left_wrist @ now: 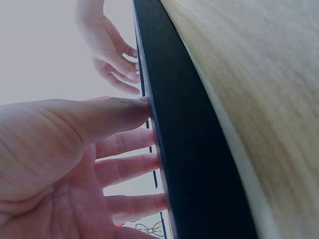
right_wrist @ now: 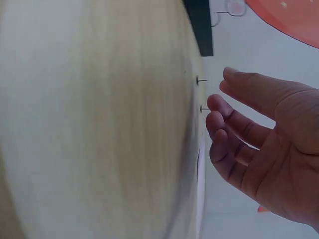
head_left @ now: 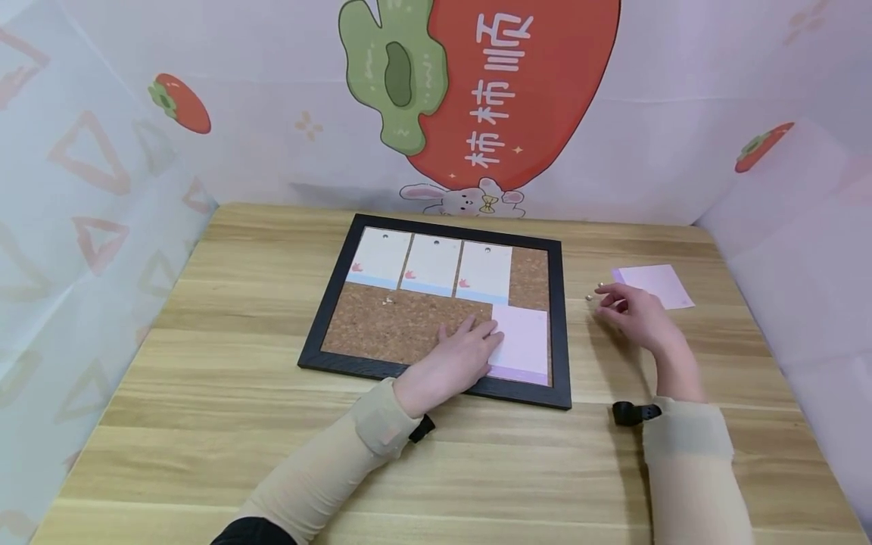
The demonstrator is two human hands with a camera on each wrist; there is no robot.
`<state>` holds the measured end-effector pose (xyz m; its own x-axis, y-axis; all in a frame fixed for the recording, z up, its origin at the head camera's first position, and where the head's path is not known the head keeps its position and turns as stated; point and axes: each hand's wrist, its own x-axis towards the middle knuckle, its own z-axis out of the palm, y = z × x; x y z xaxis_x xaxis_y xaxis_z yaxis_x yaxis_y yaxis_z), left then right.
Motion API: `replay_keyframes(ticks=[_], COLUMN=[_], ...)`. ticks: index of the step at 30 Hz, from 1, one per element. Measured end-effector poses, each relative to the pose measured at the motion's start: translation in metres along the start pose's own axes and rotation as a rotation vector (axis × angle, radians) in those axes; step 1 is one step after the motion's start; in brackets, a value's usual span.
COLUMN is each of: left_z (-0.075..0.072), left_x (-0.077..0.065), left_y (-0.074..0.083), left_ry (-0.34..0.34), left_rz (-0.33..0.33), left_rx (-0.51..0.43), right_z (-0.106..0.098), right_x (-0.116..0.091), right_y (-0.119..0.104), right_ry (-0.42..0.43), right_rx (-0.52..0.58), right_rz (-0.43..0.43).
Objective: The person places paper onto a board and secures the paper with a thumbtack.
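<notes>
My left hand [head_left: 458, 354] rests on a black-framed corkboard [head_left: 409, 322], its fingertips touching the left edge of a pink note sheet [head_left: 521, 341] at the board's lower right. In the left wrist view, the fingers [left_wrist: 127, 169] are stretched out and spread behind the frame's black edge [left_wrist: 184, 119]. My right hand [head_left: 636, 314] hovers over the table right of the board, fingers loosely bent, with nothing visible in it. Two pushpins stand point-up just beyond its fingertips; the right wrist view shows one pushpin [right_wrist: 200, 80] and another pushpin [right_wrist: 203, 109].
Three white note cards, including the middle card [head_left: 431, 265], line the board's upper part. A few tiny light bits [head_left: 388, 300] sit on the cork below them. Another pink sheet [head_left: 657, 286] lies on the wooden table [head_left: 204, 378] beyond my right hand. Printed cloth walls [head_left: 272, 136] enclose the table.
</notes>
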<state>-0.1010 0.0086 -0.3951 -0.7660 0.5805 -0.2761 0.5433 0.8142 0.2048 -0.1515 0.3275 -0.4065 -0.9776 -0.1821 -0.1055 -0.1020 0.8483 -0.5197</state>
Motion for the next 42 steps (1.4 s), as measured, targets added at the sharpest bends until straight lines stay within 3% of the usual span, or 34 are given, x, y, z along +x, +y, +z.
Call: replay_keyframes(ticks=[11,25,35,42], left_z=[0.001,0.0,-0.001,-0.001], left_x=[0.0,-0.005,-0.004,-0.004], left_y=[0.0,-0.003,-0.002,-0.002], left_ry=[0.009,0.028,0.02,0.03], left_rz=[0.005,0.05,0.021,0.029], left_rx=[0.003,-0.052,-0.011,-0.012], right_z=[0.002,0.001,0.002,-0.003], right_x=[0.024,0.035,0.039,0.033], right_y=[0.001,-0.007,-0.015,-0.024], right_ry=[-0.024,-0.035,-0.044,-0.049], right_rx=[-0.062,-0.158,-0.221,-0.131], right_rz=[0.043,0.039,0.081,0.086])
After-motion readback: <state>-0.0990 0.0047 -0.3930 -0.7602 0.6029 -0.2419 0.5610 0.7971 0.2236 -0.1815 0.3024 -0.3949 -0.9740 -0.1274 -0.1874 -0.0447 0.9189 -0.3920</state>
